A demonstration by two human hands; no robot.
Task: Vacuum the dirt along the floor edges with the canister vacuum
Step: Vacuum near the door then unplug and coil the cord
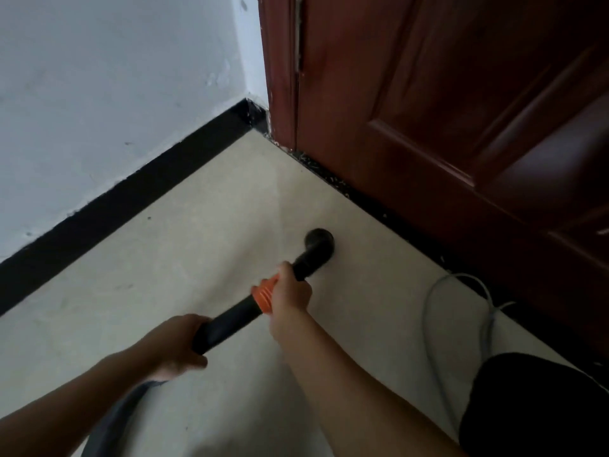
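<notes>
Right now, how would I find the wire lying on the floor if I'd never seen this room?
Find the big reddish-brown door on the right and follow its bottom edge toward you. On the pale floor beside it lies the cable, bent into a loop. It is thin and whitish, unlike the thick black vacuum wand with its orange collar.

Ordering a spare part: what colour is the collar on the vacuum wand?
Orange; the collar shows best in head view.
</notes>
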